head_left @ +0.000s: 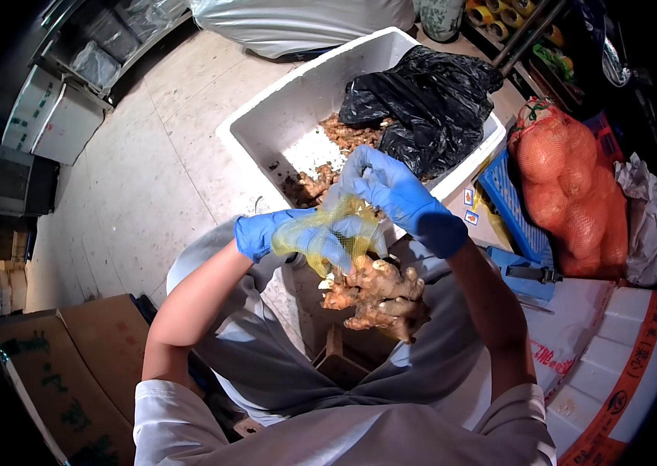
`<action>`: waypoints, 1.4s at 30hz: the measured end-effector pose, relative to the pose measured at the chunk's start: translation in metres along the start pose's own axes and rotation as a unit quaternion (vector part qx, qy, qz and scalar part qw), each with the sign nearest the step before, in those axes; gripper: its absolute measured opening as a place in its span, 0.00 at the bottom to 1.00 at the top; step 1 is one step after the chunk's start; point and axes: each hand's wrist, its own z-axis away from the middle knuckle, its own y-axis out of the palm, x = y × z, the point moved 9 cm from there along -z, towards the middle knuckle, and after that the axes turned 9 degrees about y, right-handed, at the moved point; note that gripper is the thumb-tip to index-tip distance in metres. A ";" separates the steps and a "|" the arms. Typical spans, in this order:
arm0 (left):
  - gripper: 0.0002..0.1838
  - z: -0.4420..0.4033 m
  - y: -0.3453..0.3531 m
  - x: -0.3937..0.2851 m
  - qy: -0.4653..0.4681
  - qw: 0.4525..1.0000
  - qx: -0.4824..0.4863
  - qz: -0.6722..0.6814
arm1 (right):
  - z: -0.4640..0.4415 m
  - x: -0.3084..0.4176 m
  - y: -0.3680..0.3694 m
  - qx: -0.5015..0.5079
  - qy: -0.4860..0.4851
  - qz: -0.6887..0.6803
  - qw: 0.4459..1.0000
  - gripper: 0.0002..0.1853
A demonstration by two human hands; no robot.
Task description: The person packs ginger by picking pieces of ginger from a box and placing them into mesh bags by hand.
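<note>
Both my hands wear blue gloves. Over the fingers of my left hand (327, 242) lies a yellow mesh bag (297, 239), and through and below it that hand grips a large knobbly piece of ginger (381, 293). The ginger hangs above my lap, mostly outside the mesh. My right hand (400, 194) is closed, its bent fingers pinching the upper part of the mesh. Just beyond my hands stands a white foam box (258, 151) with more ginger (348, 133) inside. A black plastic bag (429, 105) covers the box's right side.
To the right are a blue plastic basket (516, 206), a red net sack of round produce (569, 186) and white boxes with printed tape (615, 373). A cardboard box (80, 373) stands at my left. A large pale sack (297, 23) lies behind the foam box.
</note>
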 end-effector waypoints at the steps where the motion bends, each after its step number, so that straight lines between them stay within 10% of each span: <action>1: 0.21 0.001 -0.001 0.000 0.000 1.000 -0.001 0.000 | 0.000 0.000 0.001 0.001 0.000 0.000 1.000 0.03; 10: 0.23 0.022 -0.011 0.013 -0.215 0.965 -0.065 0.137 | 0.013 -0.006 0.007 0.085 0.134 0.058 0.986 0.14; 14: 0.22 0.012 -0.018 0.008 -0.143 0.990 -0.018 0.002 | 0.028 -0.006 -0.001 0.055 0.227 0.118 0.965 0.13; 17: 0.23 0.016 -0.034 0.029 -0.123 0.972 -0.127 0.153 | 0.029 0.029 0.009 0.083 0.007 0.141 0.986 0.16; 26: 0.21 0.028 -0.074 -0.020 -0.131 0.960 -0.220 -0.109 | 0.029 0.031 -0.001 -0.013 -0.011 0.278 0.961 0.13; 32: 0.23 0.023 -0.075 -0.040 -0.109 0.918 -0.188 -0.332 | 0.029 0.049 -0.004 -0.100 -0.140 0.552 0.816 0.15; 42: 0.23 0.035 -0.072 -0.037 -0.058 0.963 -0.240 -0.105 | 0.040 0.073 -0.023 -0.156 -0.167 0.233 0.945 0.08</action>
